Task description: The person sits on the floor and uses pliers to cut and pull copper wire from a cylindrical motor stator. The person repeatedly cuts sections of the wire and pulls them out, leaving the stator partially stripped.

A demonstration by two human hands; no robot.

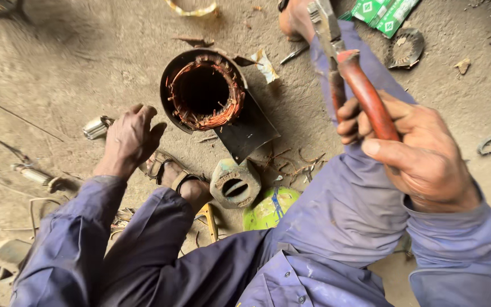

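- Right hand (413, 156), nearest the camera and right of the motor stator (206, 91), has its fingers wrapped round the red-handled pliers (350, 79); the jaws are blurred and cut off by the top edge
- Left hand (130, 136), left of the stator, rests on the ground with fingers loosely spread, holding nothing
- Stator stands upright; its copper windings show, its base hidden

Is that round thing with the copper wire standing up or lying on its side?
Standing on end: the stator shows its open bore facing up, ringed by copper coils.
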